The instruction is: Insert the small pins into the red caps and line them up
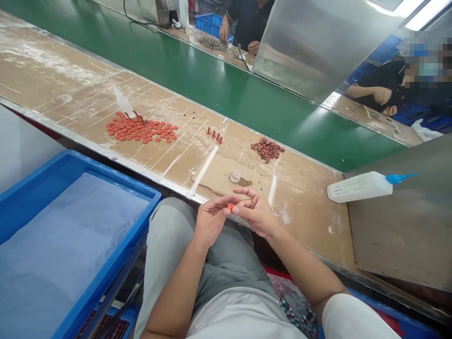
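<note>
head view: the left hand (211, 220) and right hand (254, 213) meet above the lap, at the near edge of the worn cardboard-covered bench (310, 212) — both pinch narrowly on one small round orange disc (230, 206), which is held between the fingertips. keep the disc level and fully supported between opposing fingertips; a loose pinch could drop it into the lap. a scatter of flat orange discs (141, 129) lies well apart to the left, a heap of small dark red parts (267, 149) ahead, and a white squeeze bottle with blue nozzle (360, 186) to the right.

Both hands (233, 214) together, fingertips pinched
</note>
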Demonstrator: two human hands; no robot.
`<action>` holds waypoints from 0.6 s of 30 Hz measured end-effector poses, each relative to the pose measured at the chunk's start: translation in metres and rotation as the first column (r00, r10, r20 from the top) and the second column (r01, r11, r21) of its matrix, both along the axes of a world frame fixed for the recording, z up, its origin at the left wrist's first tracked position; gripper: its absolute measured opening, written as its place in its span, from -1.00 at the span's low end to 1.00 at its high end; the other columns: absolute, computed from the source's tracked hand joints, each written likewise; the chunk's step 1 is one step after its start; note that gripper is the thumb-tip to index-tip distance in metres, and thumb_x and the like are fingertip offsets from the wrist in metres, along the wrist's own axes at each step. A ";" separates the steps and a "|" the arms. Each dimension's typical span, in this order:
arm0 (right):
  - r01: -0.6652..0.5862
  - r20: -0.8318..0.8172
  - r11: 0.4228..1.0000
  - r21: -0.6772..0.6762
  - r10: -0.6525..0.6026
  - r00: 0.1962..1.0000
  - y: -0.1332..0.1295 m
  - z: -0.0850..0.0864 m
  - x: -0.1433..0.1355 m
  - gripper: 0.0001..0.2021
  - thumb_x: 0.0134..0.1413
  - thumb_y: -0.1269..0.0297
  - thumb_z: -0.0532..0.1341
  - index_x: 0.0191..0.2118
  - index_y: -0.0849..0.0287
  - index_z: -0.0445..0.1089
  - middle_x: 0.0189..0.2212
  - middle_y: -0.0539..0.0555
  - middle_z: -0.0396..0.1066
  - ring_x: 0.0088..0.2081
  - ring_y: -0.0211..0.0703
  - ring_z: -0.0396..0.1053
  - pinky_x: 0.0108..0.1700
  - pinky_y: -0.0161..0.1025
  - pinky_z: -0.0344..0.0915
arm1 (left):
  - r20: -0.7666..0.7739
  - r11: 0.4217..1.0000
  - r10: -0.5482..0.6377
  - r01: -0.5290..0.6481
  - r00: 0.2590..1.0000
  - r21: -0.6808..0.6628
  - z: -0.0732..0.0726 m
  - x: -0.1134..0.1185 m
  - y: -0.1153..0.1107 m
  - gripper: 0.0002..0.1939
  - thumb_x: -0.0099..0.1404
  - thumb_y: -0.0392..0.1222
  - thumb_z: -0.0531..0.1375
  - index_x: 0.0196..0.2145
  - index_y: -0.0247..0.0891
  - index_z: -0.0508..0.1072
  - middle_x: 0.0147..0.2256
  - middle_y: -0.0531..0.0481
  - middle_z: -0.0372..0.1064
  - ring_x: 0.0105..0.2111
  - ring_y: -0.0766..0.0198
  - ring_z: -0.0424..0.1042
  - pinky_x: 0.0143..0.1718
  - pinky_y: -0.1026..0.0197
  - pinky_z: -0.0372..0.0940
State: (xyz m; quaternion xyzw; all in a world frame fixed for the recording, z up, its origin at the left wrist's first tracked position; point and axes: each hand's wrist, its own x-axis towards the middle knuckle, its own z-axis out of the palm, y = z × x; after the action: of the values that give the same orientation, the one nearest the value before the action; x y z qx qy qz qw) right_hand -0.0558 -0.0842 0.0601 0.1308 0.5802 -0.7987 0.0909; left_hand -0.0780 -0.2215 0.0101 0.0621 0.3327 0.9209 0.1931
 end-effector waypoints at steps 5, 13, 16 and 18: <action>-0.131 0.037 0.981 0.143 0.127 0.991 0.010 0.010 -0.005 -0.41 -0.33 0.15 0.51 -0.10 0.16 0.36 -0.58 -0.05 0.48 -0.67 -0.38 0.20 -0.56 -0.37 0.12 | 0.015 0.999 0.034 -0.034 0.999 0.005 -0.003 -0.001 0.002 -0.65 -0.01 -0.19 0.44 -0.20 -0.16 0.58 -0.29 -0.06 0.57 -0.21 0.20 0.54 -0.07 0.13 0.39; 0.313 -0.286 0.273 0.910 -0.136 0.949 0.100 -0.002 -0.066 -0.61 -0.12 -0.03 0.36 -0.23 0.15 0.47 -0.42 0.06 0.52 -0.37 -0.11 0.44 -0.23 -0.14 0.32 | 0.176 0.985 0.172 -0.175 0.969 -0.002 -0.001 -0.010 -0.003 -0.74 0.04 -0.23 0.41 -0.25 -0.16 0.58 -0.23 -0.01 0.56 -0.38 0.39 0.53 -0.30 0.36 0.44; 0.239 -0.227 0.043 0.970 -0.184 0.956 0.138 -0.017 -0.097 -0.61 -0.07 -0.03 0.32 -0.18 0.13 0.45 -0.35 0.07 0.53 -0.27 -0.02 0.45 -0.15 -0.07 0.32 | 0.224 0.984 0.178 -0.176 0.958 -0.027 -0.002 -0.011 -0.003 -0.75 0.02 -0.24 0.42 -0.28 -0.17 0.58 -0.21 0.00 0.55 -0.37 0.42 0.54 -0.38 0.46 0.41; 0.163 -0.161 -0.005 0.987 -0.206 0.965 0.154 -0.026 -0.112 -0.59 -0.08 -0.04 0.33 -0.18 0.15 0.44 -0.31 0.11 0.52 -0.23 0.03 0.44 -0.16 -0.08 0.32 | 0.238 0.984 0.178 -0.176 0.955 -0.033 -0.002 -0.012 -0.003 -0.74 0.01 -0.23 0.42 -0.28 -0.18 0.58 -0.21 0.00 0.56 -0.36 0.43 0.54 -0.35 0.47 0.42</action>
State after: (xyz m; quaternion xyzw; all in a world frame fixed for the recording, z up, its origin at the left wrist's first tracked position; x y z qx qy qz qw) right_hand -0.1677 0.0695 0.0337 0.2439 0.9471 -0.1690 -0.1227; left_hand -0.0898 -0.2240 0.0084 -0.0808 0.3164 0.9333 0.1491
